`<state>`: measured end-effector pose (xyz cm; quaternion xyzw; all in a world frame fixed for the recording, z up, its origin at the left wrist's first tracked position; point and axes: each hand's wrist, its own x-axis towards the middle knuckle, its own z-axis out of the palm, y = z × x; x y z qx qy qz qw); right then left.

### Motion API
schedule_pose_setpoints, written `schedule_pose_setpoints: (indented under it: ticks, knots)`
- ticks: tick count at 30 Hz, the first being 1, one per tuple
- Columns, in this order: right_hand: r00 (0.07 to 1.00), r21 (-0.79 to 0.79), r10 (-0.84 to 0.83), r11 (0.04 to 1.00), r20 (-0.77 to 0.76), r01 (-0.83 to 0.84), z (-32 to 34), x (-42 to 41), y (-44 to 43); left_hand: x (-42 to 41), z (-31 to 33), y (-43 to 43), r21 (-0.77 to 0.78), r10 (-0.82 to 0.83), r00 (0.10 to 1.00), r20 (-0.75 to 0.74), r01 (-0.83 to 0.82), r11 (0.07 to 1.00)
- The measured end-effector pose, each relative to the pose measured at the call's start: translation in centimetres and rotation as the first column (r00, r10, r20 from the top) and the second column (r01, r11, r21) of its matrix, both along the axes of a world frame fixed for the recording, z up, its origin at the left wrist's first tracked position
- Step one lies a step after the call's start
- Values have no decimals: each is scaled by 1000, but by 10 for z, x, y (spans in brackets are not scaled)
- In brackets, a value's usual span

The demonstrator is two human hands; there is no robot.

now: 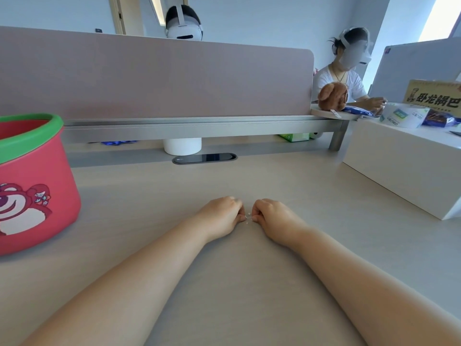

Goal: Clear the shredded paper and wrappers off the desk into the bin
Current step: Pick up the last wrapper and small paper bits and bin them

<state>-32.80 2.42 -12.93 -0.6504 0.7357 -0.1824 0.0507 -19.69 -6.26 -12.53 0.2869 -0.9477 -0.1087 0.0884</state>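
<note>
Both forearms stretch forward over the desk (274, 176), the left hand (220, 217) and right hand (273, 219) curled knuckles-up and almost touching at the fingertips. Between them sit tiny white paper bits (247, 219), which the pinched fingers seem to grip, though the scraps are too small to be sure. The red bin (37, 181) stands far left, cut off by the frame edge.
</note>
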Motion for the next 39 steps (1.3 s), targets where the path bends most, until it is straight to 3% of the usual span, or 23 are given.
schedule_pose_setpoints:
  ticks: [4,11,16,20,25,34,39]
  knots:
    - [991,-82,-21,996,129,32,1,-4,6,5,-2,-2,40,25,1000,-9,-25,999]
    - [935,-233,-16,967,355,105,36,12,3,36,30,-6,53,112,968,-223,-103,993]
    - [883,-407,185,913,431,7,93,71,-23,100,92,-2,-129,202,889,-412,-276,952]
    - [816,-497,384,856,431,-140,131,145,-59,182,144,-10,-255,328,793,-513,-506,824]
    - [772,-588,535,763,344,-267,166,235,-100,274,176,-28,-224,562,682,-468,-707,671]
    - [852,-456,469,827,234,-330,167,280,-153,314,180,-42,-122,631,725,-276,-678,725]
    - [854,-475,448,831,264,-290,166,278,-154,316,183,-40,-204,621,723,-302,-686,699]
